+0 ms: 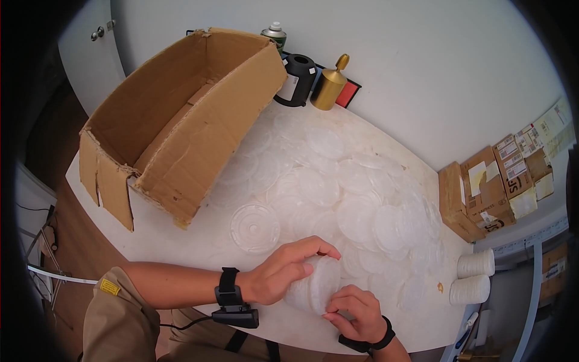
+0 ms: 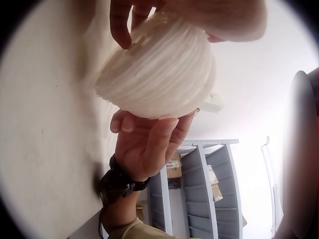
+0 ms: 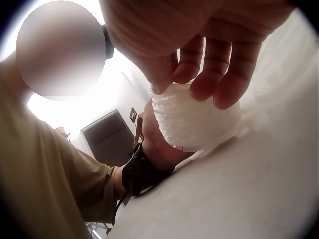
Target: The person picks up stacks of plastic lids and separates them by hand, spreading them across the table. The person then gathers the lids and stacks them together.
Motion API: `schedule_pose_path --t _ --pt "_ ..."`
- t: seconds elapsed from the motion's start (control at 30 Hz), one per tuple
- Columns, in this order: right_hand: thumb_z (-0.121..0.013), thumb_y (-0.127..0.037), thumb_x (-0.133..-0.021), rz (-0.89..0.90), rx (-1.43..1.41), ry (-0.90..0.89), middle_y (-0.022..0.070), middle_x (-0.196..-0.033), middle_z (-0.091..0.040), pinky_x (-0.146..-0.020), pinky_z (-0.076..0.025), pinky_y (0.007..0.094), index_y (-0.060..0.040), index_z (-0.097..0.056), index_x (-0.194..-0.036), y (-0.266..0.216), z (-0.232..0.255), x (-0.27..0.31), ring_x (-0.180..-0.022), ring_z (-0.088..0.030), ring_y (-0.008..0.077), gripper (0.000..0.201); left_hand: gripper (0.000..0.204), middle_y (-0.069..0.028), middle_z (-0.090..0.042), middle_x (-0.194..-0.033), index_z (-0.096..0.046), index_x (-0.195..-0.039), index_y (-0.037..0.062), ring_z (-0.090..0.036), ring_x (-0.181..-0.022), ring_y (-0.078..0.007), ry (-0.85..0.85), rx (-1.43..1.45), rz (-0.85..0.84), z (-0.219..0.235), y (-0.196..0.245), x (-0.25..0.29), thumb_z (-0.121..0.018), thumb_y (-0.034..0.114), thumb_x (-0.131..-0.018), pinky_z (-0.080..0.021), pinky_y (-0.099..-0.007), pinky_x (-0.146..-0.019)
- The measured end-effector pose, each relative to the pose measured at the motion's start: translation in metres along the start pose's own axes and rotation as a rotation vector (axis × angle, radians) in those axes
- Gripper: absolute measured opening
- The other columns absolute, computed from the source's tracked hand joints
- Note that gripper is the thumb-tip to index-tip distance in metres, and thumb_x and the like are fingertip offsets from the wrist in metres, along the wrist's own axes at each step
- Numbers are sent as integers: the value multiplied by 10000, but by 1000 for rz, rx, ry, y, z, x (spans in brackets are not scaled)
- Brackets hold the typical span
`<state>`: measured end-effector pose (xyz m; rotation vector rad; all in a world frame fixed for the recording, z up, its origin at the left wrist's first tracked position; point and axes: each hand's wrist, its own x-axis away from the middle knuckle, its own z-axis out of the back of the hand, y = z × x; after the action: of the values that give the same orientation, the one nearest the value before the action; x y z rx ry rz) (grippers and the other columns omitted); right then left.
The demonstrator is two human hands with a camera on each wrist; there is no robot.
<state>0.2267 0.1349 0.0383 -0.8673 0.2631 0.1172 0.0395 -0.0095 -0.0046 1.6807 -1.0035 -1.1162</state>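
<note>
A stack of clear plastic lids [image 1: 310, 289] lies on its side between my two hands, low over the front of the table. My left hand [image 1: 282, 269] grips it from the left, thumb along the near side and fingers over the top. At the stack's right end, my right hand [image 1: 360, 314] pinches the rim with thumb and curled fingertips. Ribbed edges of many nested lids [image 2: 159, 69] show in the left wrist view. Past the stack spreads a broad heap of loose lids [image 1: 319, 184], and one round lid [image 1: 254, 228] lies flat beside it.
An open cardboard box [image 1: 211, 145] stands at the table's left. Behind are a spray can [image 1: 275, 35], a black cylinder [image 1: 297, 81] and a gold canister [image 1: 329, 87]. Two lid stacks [image 1: 470, 289] sit at the right edge, near shipping boxes [image 1: 458, 202].
</note>
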Motion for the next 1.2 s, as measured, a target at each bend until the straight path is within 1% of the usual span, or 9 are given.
schedule_pose_path --t 0.27,0.37,0.5,0.67,0.73,0.9,0.97,1.03,1.2 --pt "-825 -52 -763 13 29 30 82 -860 -653 -566 -501 316 -54 -667 -869 0 0 -1 -672 -649 230 190 491 -177 -578 -1206 -538 -1284 -27 -545 -1144 -274 -21 -16 14 1 5 0 -515 151 -827 -399 -364 -1041" --pt "-788 -18 -794 48 55 20 91 -889 -640 -558 -507 327 -36 -663 -928 0 3 -1 -679 -637 247 184 519 -172 -568 -1221 -514 -1310 -20 -542 -1149 -268 -24 -21 -19 2 2 -1 -546 131 -815 -399 -364 -1046" --pt "-793 -34 -789 68 120 20 88 -901 -640 -541 -500 326 -44 -665 -923 2 3 -1 -665 -633 240 185 551 -159 -564 -1216 -488 -1332 -18 -540 -1147 -256 -23 5 -45 0 1 -2 -563 142 -810 -392 -356 -1057" --pt "-834 -64 -734 66 166 -7 86 -925 -643 -550 -497 319 -60 -661 -948 1 2 -1 -658 -635 233 275 589 -154 -565 -1214 -482 -1330 -15 -543 -1153 -256 -81 -22 -4 4 4 -1 -582 152 -774 -394 -353 -1059" --pt "-836 -69 -726 63 175 -11 86 -927 -645 -548 -498 318 -59 -661 -957 0 2 -2 -660 -636 232 290 686 -145 -541 -1336 -473 -1374 -22 -516 -1257 -239 -131 -55 36 5 4 -1 -585 166 -724 -370 -356 -1107" --pt "-844 -78 -700 67 193 -26 86 -932 -653 -544 -500 314 -62 -663 -982 -1 1 -2 -669 -642 230 336 717 -148 -556 -1309 -488 -1373 -25 -529 -1236 -243 -162 -73 23 7 3 -2 -601 177 -694 -382 -351 -1094" --pt "-816 -92 -737 77 189 -18 71 -950 -650 -518 -502 316 -70 -671 -1009 0 1 -2 -641 -634 216 309 719 -149 -560 -1304 -493 -1370 -26 -532 -1231 -245 -171 -80 21 6 2 -2 -604 183 -691 -385 -352 -1091" --pt "-817 -92 -734 84 194 -13 71 -948 -652 -516 -502 315 -69 -669 -1016 1 0 -1 -637 -634 216 319 649 -173 -578 -1217 -490 -1333 -12 -557 -1140 -275 -154 -69 -37 4 2 -3 -614 189 -729 -418 -352 -1029" --pt "-819 -91 -726 84 213 -8 73 -940 -657 -511 -502 313 -68 -665 -1035 -1 1 -2 -625 -635 216 346 695 -162 -570 -1262 -490 -1360 -16 -546 -1182 -261 -167 -72 -24 5 0 -3 -625 194 -711 -405 -353 -1053"
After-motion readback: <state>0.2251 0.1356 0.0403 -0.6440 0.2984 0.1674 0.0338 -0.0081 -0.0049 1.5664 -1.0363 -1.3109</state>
